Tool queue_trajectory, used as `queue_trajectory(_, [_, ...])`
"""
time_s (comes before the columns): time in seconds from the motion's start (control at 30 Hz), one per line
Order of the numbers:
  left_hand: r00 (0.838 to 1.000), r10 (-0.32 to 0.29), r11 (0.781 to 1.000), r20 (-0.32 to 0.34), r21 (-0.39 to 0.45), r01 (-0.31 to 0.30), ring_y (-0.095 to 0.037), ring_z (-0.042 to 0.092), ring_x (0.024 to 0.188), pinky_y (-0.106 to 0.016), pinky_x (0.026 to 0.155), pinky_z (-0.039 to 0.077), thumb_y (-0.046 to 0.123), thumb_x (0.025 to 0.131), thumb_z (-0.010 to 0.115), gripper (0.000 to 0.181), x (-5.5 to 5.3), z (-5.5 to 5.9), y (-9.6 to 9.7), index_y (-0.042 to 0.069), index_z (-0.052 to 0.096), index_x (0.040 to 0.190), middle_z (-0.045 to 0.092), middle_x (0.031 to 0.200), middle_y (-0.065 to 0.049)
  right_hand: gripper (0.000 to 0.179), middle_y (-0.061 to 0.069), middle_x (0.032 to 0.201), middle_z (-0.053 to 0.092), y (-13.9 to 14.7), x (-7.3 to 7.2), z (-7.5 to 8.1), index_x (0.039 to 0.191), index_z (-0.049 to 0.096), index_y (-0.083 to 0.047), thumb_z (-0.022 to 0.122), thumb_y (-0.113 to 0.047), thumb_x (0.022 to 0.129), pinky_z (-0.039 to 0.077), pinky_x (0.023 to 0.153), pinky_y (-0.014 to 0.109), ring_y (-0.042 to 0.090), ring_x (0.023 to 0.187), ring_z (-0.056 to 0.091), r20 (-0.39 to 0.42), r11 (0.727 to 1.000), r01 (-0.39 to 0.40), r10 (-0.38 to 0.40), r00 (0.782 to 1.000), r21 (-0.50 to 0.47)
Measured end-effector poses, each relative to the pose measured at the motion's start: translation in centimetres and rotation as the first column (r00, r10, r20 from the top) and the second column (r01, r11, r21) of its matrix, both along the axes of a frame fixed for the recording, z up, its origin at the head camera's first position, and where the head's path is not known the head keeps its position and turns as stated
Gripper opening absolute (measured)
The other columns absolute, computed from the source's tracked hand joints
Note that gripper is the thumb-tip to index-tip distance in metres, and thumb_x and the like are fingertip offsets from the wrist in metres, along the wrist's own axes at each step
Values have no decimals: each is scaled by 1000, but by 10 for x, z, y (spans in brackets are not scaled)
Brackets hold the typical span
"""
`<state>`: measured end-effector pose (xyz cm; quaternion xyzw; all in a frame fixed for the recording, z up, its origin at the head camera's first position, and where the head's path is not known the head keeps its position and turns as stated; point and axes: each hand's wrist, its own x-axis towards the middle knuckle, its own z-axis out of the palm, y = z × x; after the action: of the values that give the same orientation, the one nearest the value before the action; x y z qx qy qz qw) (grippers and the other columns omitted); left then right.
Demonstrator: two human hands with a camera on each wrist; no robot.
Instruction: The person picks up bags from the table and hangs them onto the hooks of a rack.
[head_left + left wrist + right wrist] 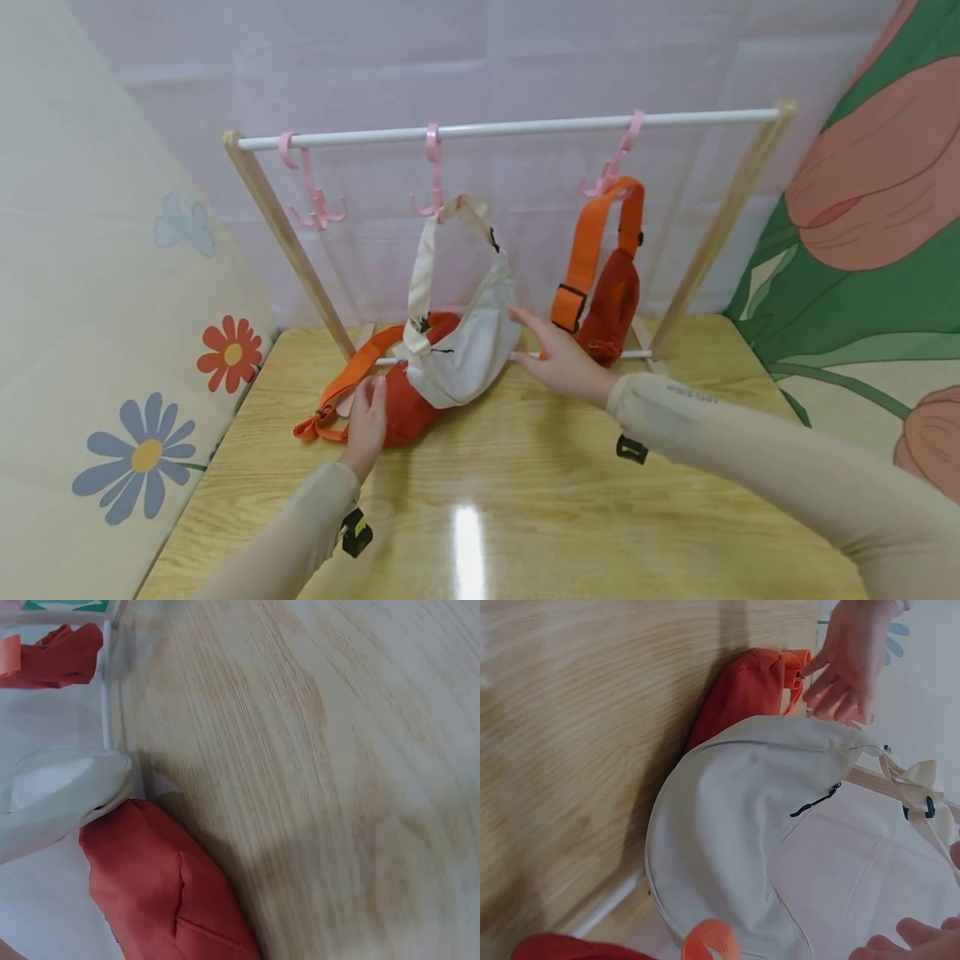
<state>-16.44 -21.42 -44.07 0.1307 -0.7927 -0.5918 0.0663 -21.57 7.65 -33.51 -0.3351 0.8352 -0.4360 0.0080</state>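
Note:
A white waist bag [472, 342] hangs by its cream strap from the middle pink hook [435, 179]. My right hand [566, 360] is at its right side, fingers extended and holding nothing. Under and behind the white bag, a red waist bag [408, 417] with an orange strap lies on the table, partly hidden by it. My left hand [366, 421] is at the red bag's left part, beside the strap. From the right wrist, the left hand [851, 664] shows loosely spread fingers near the orange strap.
Another red waist bag [611, 308] hangs by its orange strap from the right pink hook [611, 171]. A left pink hook [318, 208] carries nothing. The rack's white rod [525, 127] runs between wooden posts on the wooden table [525, 492]. Printed cloths stand around it.

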Motion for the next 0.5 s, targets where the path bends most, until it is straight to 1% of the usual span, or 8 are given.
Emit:
queue_trajectory(0.03, [1000,12,1000,22,-2,-12,-43,22,140,-54,113,18,42,106,30,70,1,-1,-1,-12,15,148,22,150,-33,62,28,142,43,-1,0,-1,145,31,12,61,2,92,48,77,38,36,110,53,-4,1000,1,-1,1000,-10])
queue_trajectory(0.13, [995,59,998,77,-3,-58,-45,18,140,-54,114,16,38,106,31,69,2,-4,-4,-14,12,147,18,150,-35,61,29,141,44,-2,1,-6,144,31,12,62,3,91,45,65,33,34,104,54,13,999,6,-6,1000,-49])
queue_trajectory(0.23, [989,105,994,101,-8,-105,-45,15,141,-53,114,15,30,106,35,66,3,-8,-8,-17,11,146,16,150,-37,60,30,140,44,-3,1,-14,144,32,12,61,4,92,50,80,39,38,111,54,36,997,10,-7,999,-79])
queue_trajectory(0.27, [987,123,992,105,-12,-123,-45,14,141,-53,114,15,27,106,37,64,3,-10,-9,-17,12,146,16,150,-37,60,30,140,44,-4,1,-17,144,32,12,60,4,92,48,89,44,40,116,52,45,996,9,-6,999,-86])
queue_trajectory(0.3, [983,138,990,118,-15,-137,-45,15,141,-53,114,15,25,105,39,64,4,-11,-10,-16,12,146,16,150,-37,60,30,140,43,-4,1,-19,144,32,12,60,4,92,43,98,48,41,128,43,52,996,9,-4,999,-92])
queue_trajectory(0.33, [980,154,988,123,-19,-153,-45,16,140,-53,114,16,23,104,41,64,4,-13,-10,-17,13,146,17,149,-37,60,31,140,43,-4,1,-22,144,31,13,60,5,92,36,104,52,42,131,39,60,995,5,1,998,-101])
queue_trajectory(0.37, [978,170,985,125,-21,-169,-46,18,140,-54,113,17,20,103,44,64,5,-14,-11,-17,14,145,19,148,-38,60,31,141,43,-3,1,-24,144,31,13,59,5,92,31,107,55,43,133,37,66,995,3,4,998,-103])
queue_trajectory(0.5, [959,220,975,180,-61,-212,-49,18,137,-55,112,18,14,96,49,69,8,-21,-13,-19,13,144,19,147,-39,62,31,141,43,-3,3,-31,145,30,13,60,5,92,28,109,55,44,133,37,76,993,-1,10,997,-117])
